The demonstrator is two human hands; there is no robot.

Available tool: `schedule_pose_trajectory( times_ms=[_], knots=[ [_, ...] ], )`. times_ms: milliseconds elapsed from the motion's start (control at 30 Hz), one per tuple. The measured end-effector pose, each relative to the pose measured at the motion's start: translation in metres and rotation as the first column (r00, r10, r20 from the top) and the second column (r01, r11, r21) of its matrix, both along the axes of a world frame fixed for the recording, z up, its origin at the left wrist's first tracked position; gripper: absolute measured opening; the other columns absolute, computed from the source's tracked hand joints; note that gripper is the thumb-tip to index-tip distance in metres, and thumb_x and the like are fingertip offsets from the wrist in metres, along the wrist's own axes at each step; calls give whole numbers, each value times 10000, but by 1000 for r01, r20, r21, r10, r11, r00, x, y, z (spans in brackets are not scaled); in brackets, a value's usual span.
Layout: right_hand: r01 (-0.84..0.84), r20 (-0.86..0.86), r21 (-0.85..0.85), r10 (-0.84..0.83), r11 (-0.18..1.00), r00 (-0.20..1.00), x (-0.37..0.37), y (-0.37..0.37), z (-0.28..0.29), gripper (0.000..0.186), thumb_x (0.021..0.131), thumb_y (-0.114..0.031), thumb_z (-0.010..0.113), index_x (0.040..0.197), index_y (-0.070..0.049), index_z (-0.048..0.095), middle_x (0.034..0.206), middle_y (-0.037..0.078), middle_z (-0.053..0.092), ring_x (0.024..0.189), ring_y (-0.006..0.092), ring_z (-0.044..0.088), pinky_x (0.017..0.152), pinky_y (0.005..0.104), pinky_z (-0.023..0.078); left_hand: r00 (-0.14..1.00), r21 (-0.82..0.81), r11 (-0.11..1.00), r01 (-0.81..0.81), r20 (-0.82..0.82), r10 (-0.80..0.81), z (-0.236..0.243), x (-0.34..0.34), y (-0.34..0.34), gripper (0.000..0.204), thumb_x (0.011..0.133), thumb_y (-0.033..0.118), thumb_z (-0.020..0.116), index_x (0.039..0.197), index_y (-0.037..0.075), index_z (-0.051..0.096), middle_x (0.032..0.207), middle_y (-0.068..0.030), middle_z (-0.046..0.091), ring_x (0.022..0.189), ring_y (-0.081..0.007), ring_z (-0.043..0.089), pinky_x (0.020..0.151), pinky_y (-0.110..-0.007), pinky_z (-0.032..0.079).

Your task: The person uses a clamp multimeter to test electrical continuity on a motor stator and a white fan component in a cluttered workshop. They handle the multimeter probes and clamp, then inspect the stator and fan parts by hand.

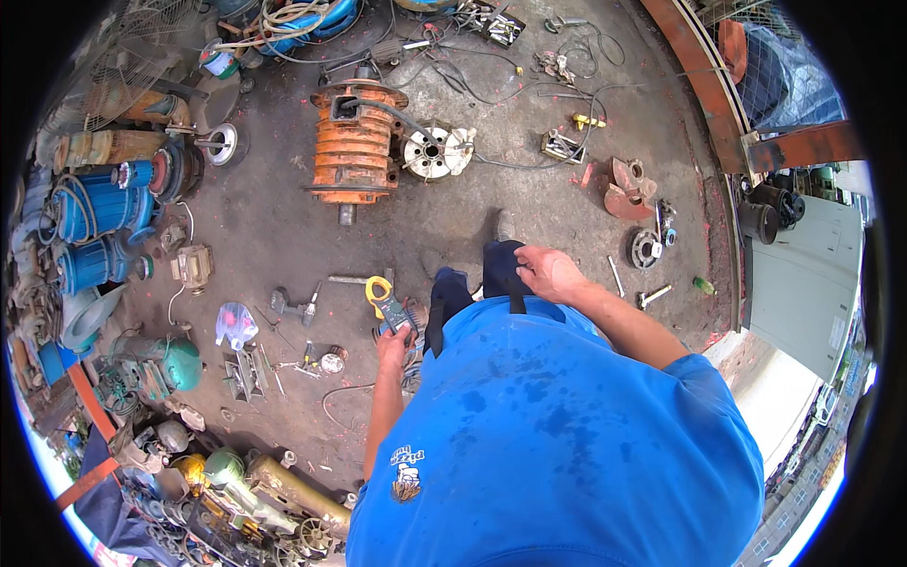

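Note:
A clamp meter (388, 304) with a yellow jaw and a grey body is in my left hand (396, 342), held low beside my left leg. In front of my right thigh is my right hand (551, 276), its fingers curled in together. Whatever lies inside those fingers, if anything, is hidden. Ahead on the floor stands an orange ribbed motor (351, 146) with a shaft at its near end. A pale round end cover (436, 153) with holes lies against its right side, and a dark cable runs from the motor across it.
Blue motors (90, 208) and other machine parts crowd the left side. A round flange (644, 248), a rusty bracket (628, 189) and a hammer (654, 296) lie on the right. Loose cables (529, 163) cross the floor ahead. An orange steel beam (704, 80) borders the right.

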State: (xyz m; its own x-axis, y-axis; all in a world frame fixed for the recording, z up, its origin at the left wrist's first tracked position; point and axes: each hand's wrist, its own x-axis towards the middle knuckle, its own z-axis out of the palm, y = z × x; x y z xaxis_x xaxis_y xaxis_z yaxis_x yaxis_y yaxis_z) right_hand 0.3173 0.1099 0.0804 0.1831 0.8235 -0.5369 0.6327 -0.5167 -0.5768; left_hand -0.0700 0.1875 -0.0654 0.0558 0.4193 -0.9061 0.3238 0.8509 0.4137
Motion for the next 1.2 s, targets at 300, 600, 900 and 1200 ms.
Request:
schedule_pose_trajectory(
  times_ms=[300,600,900,1200],
  knots=[
    [30,-745,-116,-107,993,658,-7,51,-30,752,949,-410,685,1447,80,408,1416,261,537,1317,338,534,1109,416,427,970,222,971,92,200,-138,116,152,29,205,949,162,696,1065,4,637,891,-58,684,712,-112,624,608,-257,488],
    [390,-839,-377,-488,840,240,91,21,-18,389,967,-180,662,1297,-2,557,1148,97,663,1044,165,625,907,328,521,890,240,928,285,293,-349,162,318,4,239,944,192,724,1047,-7,640,849,-38,684,724,-93,647,607,-251,491],
    [474,-845,-310,-467,824,260,158,-5,-16,355,961,-165,668,1272,-19,578,1105,73,664,999,153,620,871,310,517,820,301,875,379,328,-468,168,390,-8,216,947,170,700,1062,-4,641,812,-31,684,688,-78,604,594,-251,470],
    [427,-836,-323,-466,845,290,172,0,-15,360,967,-141,652,1297,-19,578,1141,64,661,1037,161,628,919,331,523,822,315,857,409,282,-495,169,399,-10,287,963,226,691,1135,4,629,878,-33,687,733,-77,609,625,-251,477]
  ],
)
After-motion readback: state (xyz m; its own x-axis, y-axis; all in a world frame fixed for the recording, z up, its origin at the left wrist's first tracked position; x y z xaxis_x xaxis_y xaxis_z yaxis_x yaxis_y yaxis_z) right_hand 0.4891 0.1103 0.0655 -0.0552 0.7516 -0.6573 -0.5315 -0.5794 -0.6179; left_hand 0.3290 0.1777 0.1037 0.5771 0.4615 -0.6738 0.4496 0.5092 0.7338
